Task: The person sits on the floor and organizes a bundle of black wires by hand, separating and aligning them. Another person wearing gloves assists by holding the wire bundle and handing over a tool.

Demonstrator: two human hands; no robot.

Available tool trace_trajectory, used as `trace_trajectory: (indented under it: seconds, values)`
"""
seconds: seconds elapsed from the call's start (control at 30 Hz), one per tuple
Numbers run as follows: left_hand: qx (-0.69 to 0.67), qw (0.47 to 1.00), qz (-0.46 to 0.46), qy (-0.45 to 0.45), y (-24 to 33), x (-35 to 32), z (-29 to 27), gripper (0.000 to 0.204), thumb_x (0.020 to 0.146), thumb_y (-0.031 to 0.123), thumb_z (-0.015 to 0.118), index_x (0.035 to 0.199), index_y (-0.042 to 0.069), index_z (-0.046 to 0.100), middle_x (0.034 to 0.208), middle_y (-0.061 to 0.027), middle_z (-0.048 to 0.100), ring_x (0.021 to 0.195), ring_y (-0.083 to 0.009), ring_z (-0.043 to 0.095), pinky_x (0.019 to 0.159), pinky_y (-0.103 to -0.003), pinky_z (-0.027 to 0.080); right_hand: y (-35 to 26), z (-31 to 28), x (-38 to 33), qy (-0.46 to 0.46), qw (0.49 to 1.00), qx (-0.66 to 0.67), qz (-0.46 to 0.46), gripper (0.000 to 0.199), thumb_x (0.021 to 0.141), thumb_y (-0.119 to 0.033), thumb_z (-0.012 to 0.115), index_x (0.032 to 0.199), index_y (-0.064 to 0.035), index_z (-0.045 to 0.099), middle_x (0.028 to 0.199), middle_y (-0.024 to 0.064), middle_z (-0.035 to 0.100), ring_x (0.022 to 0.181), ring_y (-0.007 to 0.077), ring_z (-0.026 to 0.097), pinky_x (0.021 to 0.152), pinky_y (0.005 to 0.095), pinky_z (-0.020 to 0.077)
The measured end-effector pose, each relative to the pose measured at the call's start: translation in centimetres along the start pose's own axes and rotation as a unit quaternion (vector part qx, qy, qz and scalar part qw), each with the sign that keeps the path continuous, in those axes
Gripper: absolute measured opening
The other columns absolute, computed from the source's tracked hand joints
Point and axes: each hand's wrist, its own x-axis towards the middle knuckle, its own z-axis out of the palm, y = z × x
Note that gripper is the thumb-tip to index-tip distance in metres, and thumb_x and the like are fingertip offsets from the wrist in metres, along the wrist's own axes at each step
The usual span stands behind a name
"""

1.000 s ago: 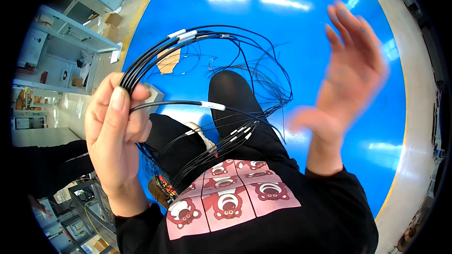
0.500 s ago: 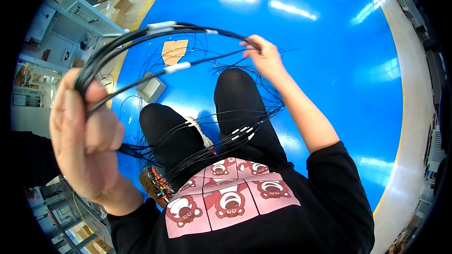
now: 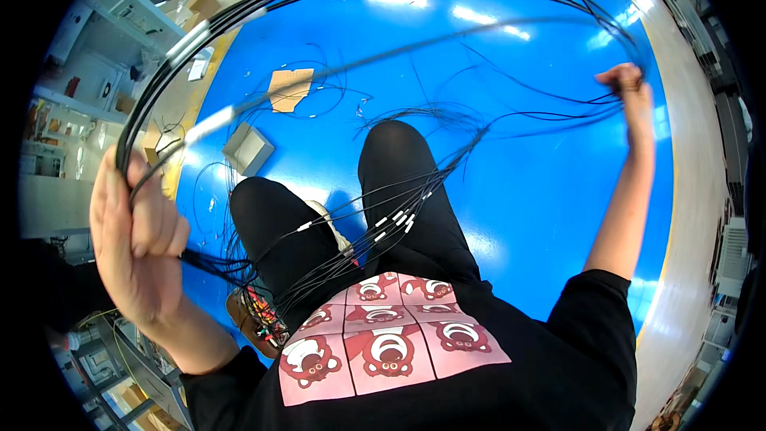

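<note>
We grip a bundle of thin black cables [image 3: 263, 12] w/ white sleeve markers in our left hand [image 3: 140, 243], fingers curled tight around the strands, raised above the blue floor's [image 3: 527, 191] left edge. Our right hand [image 3: 625, 84] is stretched out toward the floor's far right edge, fingers closed in a fist on the far end of the same loop, so the cables arc high btwn both hands. More strands hang down across our black trousers [image 3: 399, 183]; a cardboard scrap [image 3: 290, 88] and a grey box [image 3: 247, 148] lie near the floor's left edge.
</note>
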Motion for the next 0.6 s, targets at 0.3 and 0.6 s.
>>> trace_trajectory:
  seconds: [0.3, 0.6]
  values:
    - [0.222, 0.953, -0.170, 0.116, -6.7, 2.7, 1.2, 0.028, 0.100, 0.030, 0.047, 0.097, 0.004, 0.057, 0.061, 0.0064, 0.039, 0.052, -0.0027, 0.033, 0.046, -0.020, 0.025, 1.1, -1.2, 21.4, 0.220, 0.929, -0.224, -0.197, 0.033, 0.098, -0.038, 0.049, 0.112, -0.0101, 0.061, 0.097, 0.0134, 0.069, 0.093, 0.0246, 0.066, 0.080, 0.0350, 0.0494]
    - [0.328, 0.903, -0.236, 0.147, -19.1, -1.9, 0.2, 0.024, 0.099, 0.022, 0.048, 0.092, 0.001, 0.058, 0.062, 0.0012, 0.048, 0.056, -0.0061, 0.043, 0.053, -0.024, 0.036, -10.1, 23.8, -1.0, -0.410, 0.894, 0.177, -0.033, 0.030, 0.082, -0.029, 0.072, 0.099, -0.0039, 0.070, 0.098, 0.0100, 0.070, 0.092, 0.0202, 0.066, 0.082, 0.0344, 0.0518]
